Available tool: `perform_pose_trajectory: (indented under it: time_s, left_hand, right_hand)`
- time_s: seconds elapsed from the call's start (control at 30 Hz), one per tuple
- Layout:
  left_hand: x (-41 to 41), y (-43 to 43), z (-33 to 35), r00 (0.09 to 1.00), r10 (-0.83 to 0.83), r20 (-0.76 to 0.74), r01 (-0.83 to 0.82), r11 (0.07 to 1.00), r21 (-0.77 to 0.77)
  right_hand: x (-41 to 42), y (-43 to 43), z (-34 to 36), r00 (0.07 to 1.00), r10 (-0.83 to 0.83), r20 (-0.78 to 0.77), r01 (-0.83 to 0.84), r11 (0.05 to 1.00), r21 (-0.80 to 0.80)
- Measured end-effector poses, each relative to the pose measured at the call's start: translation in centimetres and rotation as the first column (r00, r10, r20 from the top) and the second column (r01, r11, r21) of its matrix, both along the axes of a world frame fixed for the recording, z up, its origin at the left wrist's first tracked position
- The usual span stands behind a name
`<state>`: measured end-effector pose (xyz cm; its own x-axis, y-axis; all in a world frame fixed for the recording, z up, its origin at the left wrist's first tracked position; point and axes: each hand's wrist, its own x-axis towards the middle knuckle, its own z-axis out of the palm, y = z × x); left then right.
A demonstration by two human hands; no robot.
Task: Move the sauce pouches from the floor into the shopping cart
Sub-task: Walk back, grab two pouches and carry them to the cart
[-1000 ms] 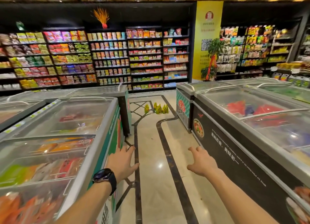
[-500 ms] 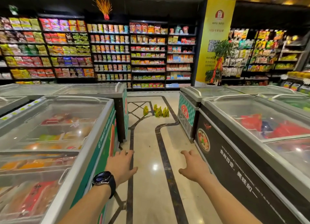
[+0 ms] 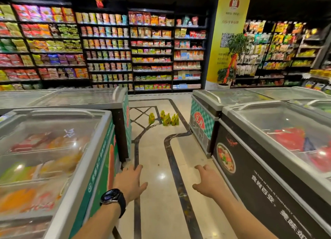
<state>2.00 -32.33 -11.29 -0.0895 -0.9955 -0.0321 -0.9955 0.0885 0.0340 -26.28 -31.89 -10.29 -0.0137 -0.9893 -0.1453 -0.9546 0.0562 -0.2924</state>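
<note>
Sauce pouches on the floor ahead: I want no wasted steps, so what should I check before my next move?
1. Sauce pouches located, standing in a group on the floor at the far end of the aisle: ok.
2. Left hand free, fingers relaxed, holding nothing: ok.
3. Right hand free, holding nothing: ok.
4. Aisle floor up to the pouches shows no obstacle: ok.
5. Pouches within arm's reach: not ok, they stand well ahead of both hands.
6. Shopping cart located: cannot tell, none is in view.
</note>
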Motion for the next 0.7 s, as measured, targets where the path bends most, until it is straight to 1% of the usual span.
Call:
perform_pose_trajectory:
  time_s: [0.13, 0.33, 0.47, 0.57, 0.7]
  left_hand:
    - [-0.7, -10.3, -0.8, 1.000, 0.005, 0.028, -0.005, 1.000, 0.007]
    - [-2.3, -25.3, 0.7, 0.994, 0.048, 0.102, -0.051, 0.998, 0.026]
    - [-2.7, -33.6, 1.1, 0.996, 0.058, 0.064, -0.062, 0.997, 0.055]
    - [-2.2, -40.3, -0.1, 0.997, 0.071, 0.007, -0.072, 0.994, 0.080]
    - [-0.7, -50.5, -2.2, 0.997, 0.078, -0.004, -0.078, 0.992, 0.098]
  right_hand:
    - [-0.9, -10.8, -1.9, 1.000, -0.003, 0.016, 0.003, 1.000, -0.002]
    - [-2.4, -27.6, -2.9, 0.999, 0.004, 0.040, -0.005, 1.000, 0.026]
    - [-2.5, -36.9, -3.1, 0.998, 0.035, 0.043, -0.037, 0.998, 0.052]
    - [-2.1, -43.6, -3.6, 0.998, 0.062, 0.026, -0.063, 0.996, 0.064]
    - [-0.9, -53.3, -4.3, 0.997, 0.083, 0.005, -0.084, 0.994, 0.074]
